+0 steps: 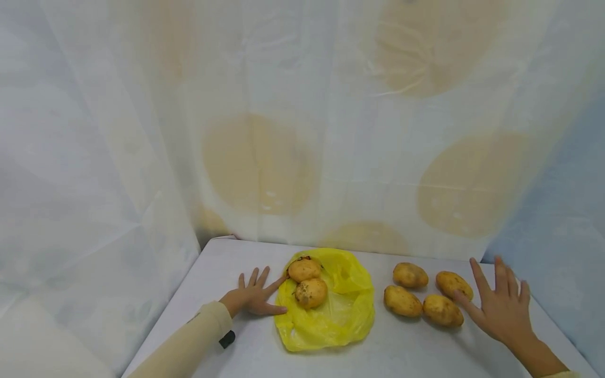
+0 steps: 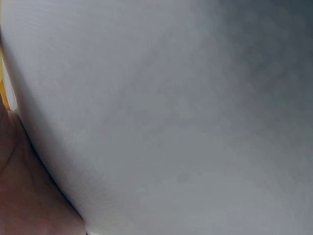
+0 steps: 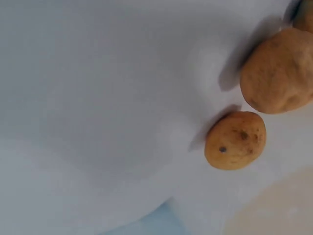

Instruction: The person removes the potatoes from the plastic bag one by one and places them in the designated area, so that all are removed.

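A crumpled yellow plastic bag (image 1: 347, 310) lies flattened on the white table, with two potatoes (image 1: 311, 293) on its left part. My left hand (image 1: 255, 299) rests palm down with fingers spread, its thumb and index finger at the bag's left edge. In the left wrist view only the heel of that hand (image 2: 34, 186) shows. Several potatoes (image 1: 403, 301) sit grouped to the right of the bag. Beside them my right hand (image 1: 508, 313) is spread, its thumb overlapping the rightmost potato (image 1: 455, 285). Potatoes (image 3: 236, 141) also show in the right wrist view, without the hand.
A white table (image 1: 246, 346) bears everything. Behind it hangs a pale curtain (image 1: 359, 157) with large tan dots. White sheeting (image 1: 85, 184) closes the left side and bluish sheeting (image 1: 562, 252) the right. A small black object (image 1: 227, 339) shows under the left cuff.
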Action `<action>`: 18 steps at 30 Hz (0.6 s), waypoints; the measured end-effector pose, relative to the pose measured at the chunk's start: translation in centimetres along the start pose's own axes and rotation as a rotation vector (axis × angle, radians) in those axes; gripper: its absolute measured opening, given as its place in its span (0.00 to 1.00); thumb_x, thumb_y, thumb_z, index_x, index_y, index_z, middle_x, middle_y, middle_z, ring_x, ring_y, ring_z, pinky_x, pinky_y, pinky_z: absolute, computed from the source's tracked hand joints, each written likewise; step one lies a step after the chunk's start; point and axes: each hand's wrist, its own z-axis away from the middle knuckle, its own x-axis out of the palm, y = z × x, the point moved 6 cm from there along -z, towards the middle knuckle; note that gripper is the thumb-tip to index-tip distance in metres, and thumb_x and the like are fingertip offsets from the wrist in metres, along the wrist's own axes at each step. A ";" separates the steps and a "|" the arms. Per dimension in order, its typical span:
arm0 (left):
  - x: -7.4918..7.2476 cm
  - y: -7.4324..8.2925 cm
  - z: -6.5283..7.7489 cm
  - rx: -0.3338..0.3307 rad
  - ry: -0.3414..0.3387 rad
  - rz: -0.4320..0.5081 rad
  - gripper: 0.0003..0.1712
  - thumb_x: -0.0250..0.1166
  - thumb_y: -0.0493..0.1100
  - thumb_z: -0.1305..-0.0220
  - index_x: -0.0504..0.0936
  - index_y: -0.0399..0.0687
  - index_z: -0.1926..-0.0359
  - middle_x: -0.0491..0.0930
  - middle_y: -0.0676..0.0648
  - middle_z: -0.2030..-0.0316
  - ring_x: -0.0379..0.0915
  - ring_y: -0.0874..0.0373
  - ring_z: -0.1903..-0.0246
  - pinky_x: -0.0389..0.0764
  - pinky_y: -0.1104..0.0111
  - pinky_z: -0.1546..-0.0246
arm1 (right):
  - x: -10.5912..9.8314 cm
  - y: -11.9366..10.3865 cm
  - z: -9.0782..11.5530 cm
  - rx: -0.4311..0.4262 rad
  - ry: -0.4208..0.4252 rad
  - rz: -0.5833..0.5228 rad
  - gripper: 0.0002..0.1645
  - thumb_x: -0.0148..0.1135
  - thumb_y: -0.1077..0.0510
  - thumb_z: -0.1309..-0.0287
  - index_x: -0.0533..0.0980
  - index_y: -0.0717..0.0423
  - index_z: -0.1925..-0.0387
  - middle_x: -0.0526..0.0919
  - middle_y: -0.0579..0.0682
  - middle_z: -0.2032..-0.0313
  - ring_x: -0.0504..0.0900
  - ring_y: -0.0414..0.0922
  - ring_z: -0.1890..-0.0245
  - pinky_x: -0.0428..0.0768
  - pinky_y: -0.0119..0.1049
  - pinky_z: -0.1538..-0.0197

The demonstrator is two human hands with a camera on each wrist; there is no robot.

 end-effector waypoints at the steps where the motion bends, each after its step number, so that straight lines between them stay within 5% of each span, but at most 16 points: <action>1: 0.1 -0.1 -0.1 0.001 -0.001 0.004 0.61 0.46 0.91 0.55 0.44 0.76 0.23 0.31 0.40 0.21 0.25 0.34 0.23 0.26 0.31 0.33 | 0.0 0.0 -0.3 0.002 -0.016 0.008 0.59 0.54 0.27 0.40 0.36 0.39 0.21 0.26 0.65 0.23 0.43 0.75 0.31 0.38 0.81 0.40; 11: 0.1 0.0 -0.2 -0.001 0.004 0.006 0.60 0.46 0.90 0.54 0.45 0.76 0.23 0.32 0.41 0.21 0.25 0.35 0.23 0.27 0.31 0.32 | 0.2 -0.9 -1.6 0.035 -0.151 -0.014 0.57 0.47 0.27 0.35 0.28 0.40 0.22 0.10 0.60 0.27 0.21 0.71 0.27 0.29 0.82 0.41; 18: -0.1 0.3 0.1 0.000 0.015 -0.018 0.57 0.48 0.88 0.50 0.47 0.74 0.23 0.35 0.40 0.21 0.29 0.34 0.23 0.33 0.31 0.32 | 1.1 -2.8 -1.9 0.009 -0.138 -0.046 0.56 0.48 0.27 0.36 0.31 0.38 0.22 0.15 0.59 0.25 0.27 0.70 0.26 0.29 0.81 0.39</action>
